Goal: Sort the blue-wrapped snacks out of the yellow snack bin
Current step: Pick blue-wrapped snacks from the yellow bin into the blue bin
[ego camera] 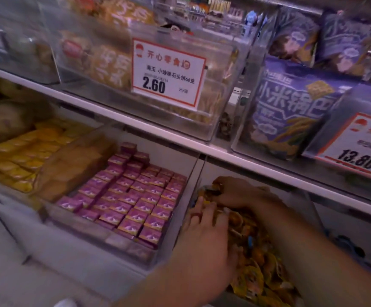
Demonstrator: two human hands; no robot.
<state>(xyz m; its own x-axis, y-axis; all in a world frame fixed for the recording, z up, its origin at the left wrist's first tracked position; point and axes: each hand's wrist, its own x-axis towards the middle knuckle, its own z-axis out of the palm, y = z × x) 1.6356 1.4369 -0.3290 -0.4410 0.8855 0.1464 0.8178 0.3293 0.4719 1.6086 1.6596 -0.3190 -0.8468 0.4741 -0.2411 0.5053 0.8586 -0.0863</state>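
Left hand: fingers straight, pressing into the yellow snacks at the bin's near left.
Right hand: curled on wrappers at the far edge.
Blue-wrapped snack: mid-pile, between the forearms.

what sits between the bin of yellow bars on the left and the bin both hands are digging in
The bin of purple boxes, with a tan packet leaning at its left edge, seen in the head view.
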